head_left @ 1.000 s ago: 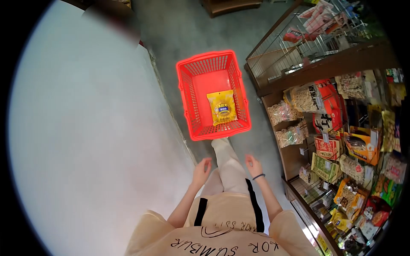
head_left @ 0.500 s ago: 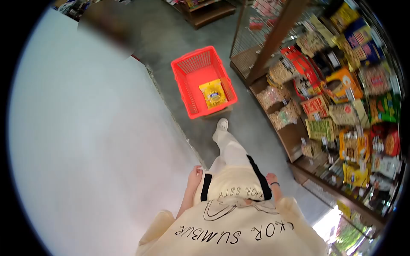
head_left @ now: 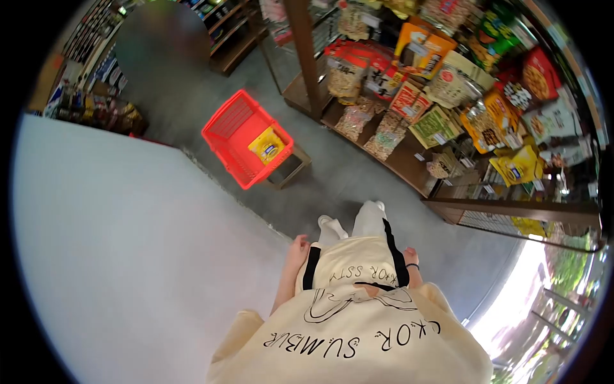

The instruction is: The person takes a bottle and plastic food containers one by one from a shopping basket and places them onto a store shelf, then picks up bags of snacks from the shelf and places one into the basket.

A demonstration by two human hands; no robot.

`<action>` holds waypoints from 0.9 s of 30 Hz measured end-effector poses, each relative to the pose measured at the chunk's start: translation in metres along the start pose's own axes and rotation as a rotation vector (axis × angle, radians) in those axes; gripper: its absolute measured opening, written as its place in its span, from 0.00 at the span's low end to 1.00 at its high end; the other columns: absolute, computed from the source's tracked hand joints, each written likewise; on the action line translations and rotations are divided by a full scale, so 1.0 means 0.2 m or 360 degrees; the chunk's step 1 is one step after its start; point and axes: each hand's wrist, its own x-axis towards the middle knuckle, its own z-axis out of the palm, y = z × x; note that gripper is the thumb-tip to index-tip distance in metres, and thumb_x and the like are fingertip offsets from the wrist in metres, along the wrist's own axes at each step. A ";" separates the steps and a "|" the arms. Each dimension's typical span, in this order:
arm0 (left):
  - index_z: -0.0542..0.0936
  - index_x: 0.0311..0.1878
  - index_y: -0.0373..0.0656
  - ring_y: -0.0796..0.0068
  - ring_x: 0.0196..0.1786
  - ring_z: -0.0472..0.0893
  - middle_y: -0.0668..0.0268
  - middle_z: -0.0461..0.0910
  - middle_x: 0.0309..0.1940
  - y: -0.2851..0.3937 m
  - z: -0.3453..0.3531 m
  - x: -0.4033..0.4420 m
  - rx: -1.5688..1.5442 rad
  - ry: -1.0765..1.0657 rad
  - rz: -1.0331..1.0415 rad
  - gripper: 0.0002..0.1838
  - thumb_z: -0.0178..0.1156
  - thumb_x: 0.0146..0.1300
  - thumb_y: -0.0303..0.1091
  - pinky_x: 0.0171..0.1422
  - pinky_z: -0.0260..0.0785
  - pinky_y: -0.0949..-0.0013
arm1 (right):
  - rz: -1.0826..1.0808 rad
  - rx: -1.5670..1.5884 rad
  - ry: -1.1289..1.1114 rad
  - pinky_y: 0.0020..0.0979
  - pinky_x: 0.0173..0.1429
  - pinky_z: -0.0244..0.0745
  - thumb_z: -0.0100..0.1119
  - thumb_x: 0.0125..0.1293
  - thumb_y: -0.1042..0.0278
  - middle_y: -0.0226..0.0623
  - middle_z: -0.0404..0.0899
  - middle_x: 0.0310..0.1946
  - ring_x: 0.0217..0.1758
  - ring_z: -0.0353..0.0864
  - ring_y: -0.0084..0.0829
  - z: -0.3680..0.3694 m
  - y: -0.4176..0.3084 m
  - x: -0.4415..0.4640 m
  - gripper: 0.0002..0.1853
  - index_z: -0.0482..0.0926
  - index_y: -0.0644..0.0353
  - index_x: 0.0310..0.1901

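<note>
My left hand [head_left: 299, 244] hangs beside my left hip, next to the black side stripe of my cream clothing. Its fingers are curled in and hold nothing that I can see. On the other side, my right hand [head_left: 410, 256] hangs by my right hip, a dark band at the wrist. Its fingers look curled too, with nothing visible in them. Ahead of me, a red shopping basket [head_left: 220, 133] rests on a low stand [head_left: 295, 168], out of reach of both hands. A yellow snack bag [head_left: 267, 146] lies inside the basket.
Shelves [head_left: 409, 168] on the right carry many packaged snacks, among them an orange bag [head_left: 423, 50]. A pale counter or partition [head_left: 147, 211] runs along my left, its edge close to my left hand. Further shelves [head_left: 227, 48] stand ahead. Bright glass [head_left: 521, 301] is at lower right.
My view has turned right, so the basket and the shelves have shifted left in it. My legs have changed stride. Both hands stay by my hips.
</note>
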 end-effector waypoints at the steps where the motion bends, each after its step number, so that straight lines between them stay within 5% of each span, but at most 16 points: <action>1: 0.71 0.48 0.39 0.55 0.40 0.78 0.53 0.79 0.35 0.02 0.01 0.01 0.0089 0.0023 0.0052 0.16 0.54 0.58 0.33 0.44 0.70 0.61 | 0.0013 0.0091 0.0039 0.31 0.48 0.70 0.58 0.53 0.62 0.37 0.79 0.35 0.41 0.77 0.33 0.00 0.08 0.03 0.14 0.75 0.54 0.42; 12: 0.72 0.48 0.42 0.58 0.41 0.77 0.59 0.78 0.37 0.70 0.52 0.22 0.0623 -0.0360 0.0516 0.16 0.55 0.57 0.35 0.45 0.69 0.61 | 0.0244 0.0432 0.0307 0.36 0.50 0.71 0.58 0.50 0.59 0.41 0.79 0.39 0.44 0.78 0.39 -0.41 0.53 0.18 0.20 0.73 0.54 0.46; 14: 0.71 0.49 0.43 0.58 0.43 0.77 0.59 0.78 0.38 0.91 0.71 0.24 0.0608 -0.0456 0.0616 0.17 0.54 0.57 0.36 0.46 0.69 0.60 | 0.0080 0.0619 0.0415 0.27 0.42 0.73 0.59 0.54 0.63 0.35 0.79 0.34 0.33 0.78 0.26 -0.53 0.56 0.29 0.18 0.73 0.58 0.47; 16: 0.71 0.49 0.44 0.58 0.43 0.77 0.59 0.78 0.37 1.15 0.91 0.22 0.0577 -0.0545 0.0708 0.16 0.53 0.58 0.36 0.46 0.69 0.59 | 0.0104 0.0736 0.0388 0.25 0.39 0.73 0.56 0.55 0.66 0.35 0.79 0.33 0.31 0.77 0.23 -0.70 0.46 0.37 0.17 0.73 0.59 0.47; 18: 0.71 0.50 0.44 0.58 0.44 0.77 0.59 0.78 0.38 1.37 1.08 0.17 0.0601 -0.0576 0.0817 0.16 0.53 0.58 0.36 0.46 0.69 0.60 | -0.0087 0.0886 0.0297 0.30 0.45 0.72 0.56 0.54 0.61 0.39 0.79 0.36 0.40 0.79 0.32 -0.84 0.36 0.47 0.17 0.75 0.56 0.45; 24: 0.69 0.52 0.44 0.62 0.46 0.77 0.58 0.78 0.42 1.62 1.44 0.14 0.0234 -0.0980 0.0878 0.19 0.54 0.59 0.39 0.48 0.69 0.64 | -0.0821 0.1051 0.0267 0.27 0.47 0.72 0.53 0.60 0.68 0.37 0.79 0.36 0.38 0.78 0.27 -1.30 -0.31 0.58 0.16 0.71 0.59 0.51; 27: 0.69 0.53 0.44 0.65 0.46 0.77 0.58 0.77 0.43 1.74 1.51 0.13 0.0052 -0.1121 0.0810 0.20 0.54 0.60 0.41 0.49 0.68 0.67 | -0.1000 0.1042 0.0443 0.29 0.51 0.70 0.55 0.59 0.68 0.42 0.72 0.47 0.47 0.73 0.32 -1.48 -0.61 0.62 0.23 0.64 0.60 0.57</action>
